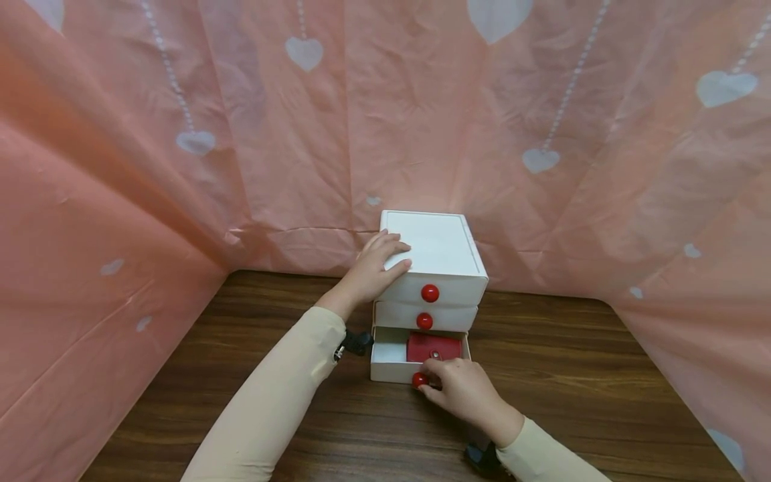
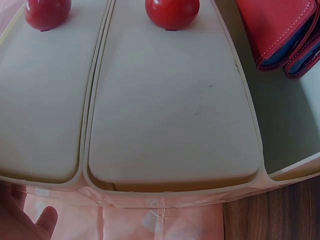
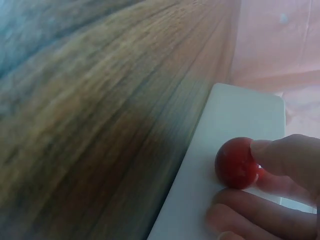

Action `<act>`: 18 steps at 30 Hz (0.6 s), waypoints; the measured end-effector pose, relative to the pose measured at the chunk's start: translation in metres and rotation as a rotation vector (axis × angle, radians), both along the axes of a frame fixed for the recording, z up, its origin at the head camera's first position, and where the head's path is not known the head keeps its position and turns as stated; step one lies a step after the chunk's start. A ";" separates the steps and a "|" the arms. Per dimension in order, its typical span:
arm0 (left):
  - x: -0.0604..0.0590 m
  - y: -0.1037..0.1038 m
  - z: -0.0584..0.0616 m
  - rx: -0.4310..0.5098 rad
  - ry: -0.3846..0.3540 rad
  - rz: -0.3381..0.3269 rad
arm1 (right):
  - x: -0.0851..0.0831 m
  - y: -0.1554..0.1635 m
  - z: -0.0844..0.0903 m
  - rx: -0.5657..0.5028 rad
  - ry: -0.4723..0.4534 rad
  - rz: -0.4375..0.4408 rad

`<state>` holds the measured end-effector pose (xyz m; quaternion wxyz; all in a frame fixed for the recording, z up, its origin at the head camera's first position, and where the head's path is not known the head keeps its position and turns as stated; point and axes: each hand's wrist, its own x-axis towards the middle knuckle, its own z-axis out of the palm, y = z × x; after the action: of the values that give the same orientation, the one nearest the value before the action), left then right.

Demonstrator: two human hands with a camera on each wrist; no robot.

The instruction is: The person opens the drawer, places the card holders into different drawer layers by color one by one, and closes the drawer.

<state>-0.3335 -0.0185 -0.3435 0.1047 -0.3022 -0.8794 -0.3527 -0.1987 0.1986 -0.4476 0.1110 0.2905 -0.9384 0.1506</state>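
A small white cabinet with three drawers stands on the table, each drawer bearing a round red knob. Its bottom drawer is pulled out, and a red wallet with a snap strap lies inside toward the right. My left hand rests on the cabinet's top left edge, fingers spread over the top. At the bottom drawer's front, my right hand pinches the red knob between thumb and fingers. Blue lining shows at the edge of the wallet in the left wrist view.
The upper drawer and the middle drawer are closed. Dark wood-grain tabletop surrounds the cabinet. A pink curtain with white hearts hangs behind it and along both sides.
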 end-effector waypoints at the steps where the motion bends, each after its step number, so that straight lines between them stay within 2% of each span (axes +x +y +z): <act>1: 0.000 0.000 0.000 0.001 -0.002 0.000 | 0.000 0.000 0.000 -0.001 0.001 0.000; 18: -0.003 0.000 -0.002 0.005 0.012 0.004 | -0.004 -0.003 -0.006 0.030 0.023 -0.035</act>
<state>-0.3361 -0.0180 -0.3453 0.1115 -0.3024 -0.8785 -0.3527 -0.2025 0.1958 -0.4533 0.1202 0.2774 -0.9441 0.1314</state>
